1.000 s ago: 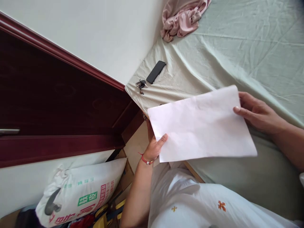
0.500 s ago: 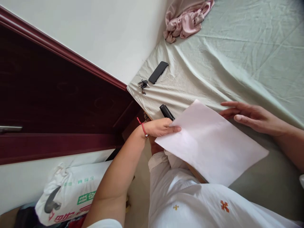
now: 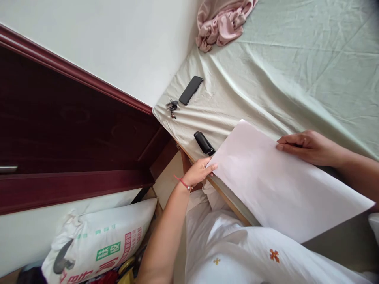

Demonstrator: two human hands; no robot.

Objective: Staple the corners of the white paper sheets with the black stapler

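Note:
A white sheet of paper [image 3: 275, 181] lies slanted over the near edge of a bed with a pale green sheet [image 3: 296, 67]. My left hand [image 3: 199, 172], with a red string bracelet at the wrist, pinches the paper's left corner. My right hand [image 3: 308, 146] rests on the paper's upper right edge, fingers closed together and pressing on it. A black marker-like object [image 3: 203, 142] lies on the sheet just beyond my left hand.
A black phone [image 3: 191, 90] and a bunch of keys [image 3: 172, 106] lie at the bed's corner. Pink crumpled cloth [image 3: 222, 21] is at the far edge by the white wall. A dark red door [image 3: 74, 146] stands left, with a printed white sack [image 3: 97, 240] below.
The paper has gone from held up in the air to lying spread on the bed's edge. My left hand shifted to its left corner, and my right hand came down on its upper edge.

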